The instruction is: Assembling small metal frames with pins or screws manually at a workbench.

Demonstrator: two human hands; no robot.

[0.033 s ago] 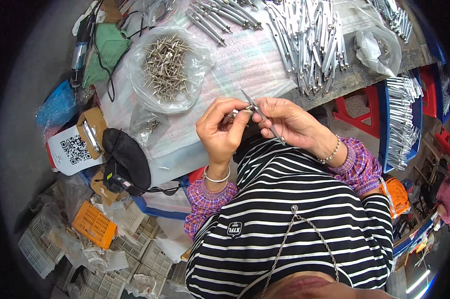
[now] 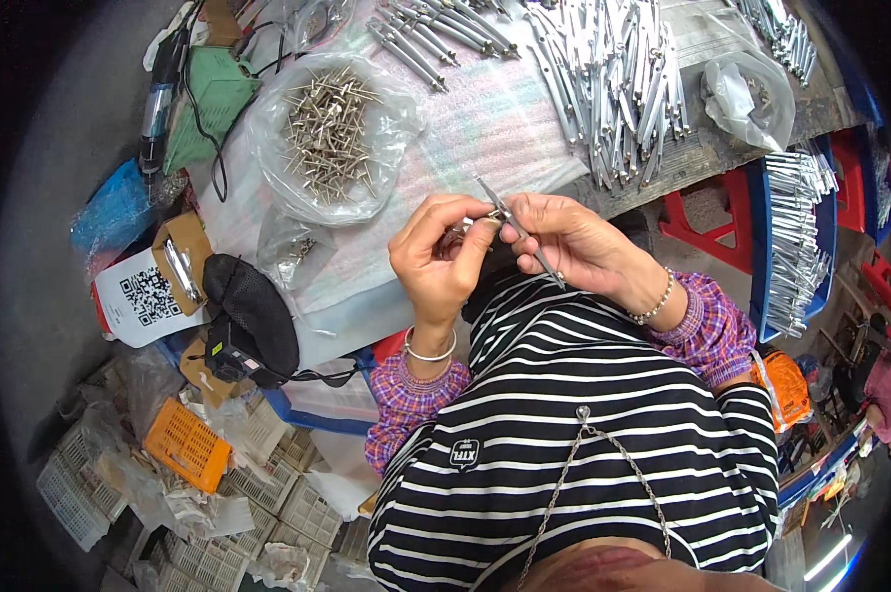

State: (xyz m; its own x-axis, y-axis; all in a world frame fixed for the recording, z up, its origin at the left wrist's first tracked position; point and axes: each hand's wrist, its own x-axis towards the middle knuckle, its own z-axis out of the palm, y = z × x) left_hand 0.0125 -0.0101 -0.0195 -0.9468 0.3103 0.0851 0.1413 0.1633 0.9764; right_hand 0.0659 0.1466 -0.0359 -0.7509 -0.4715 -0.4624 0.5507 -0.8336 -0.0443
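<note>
In front of my body, my right hand (image 2: 584, 242) grips a slim grey metal rod (image 2: 495, 197), held at a slant between thumb and fingers. My left hand (image 2: 441, 252) is closed in a pinch, thumb and forefinger on a small metal part (image 2: 493, 213) against the rod's upper portion. The fingertips cover most of that part, so its exact kind is hidden. Up and left of my hands, a clear plastic bag (image 2: 268, 138) lies open, with a heap of small metal pins (image 2: 332, 128) in it. Both hands are above the table's near edge.
Silvery metal strips (image 2: 618, 89) are piled at the back right, with longer rods (image 2: 445, 30) beside them. A blue bin (image 2: 761, 247) of strips stands right, near a red stool (image 2: 712, 232). Left are a power screwdriver (image 2: 156, 118), a black pouch (image 2: 253, 306) and an orange basket (image 2: 187, 444).
</note>
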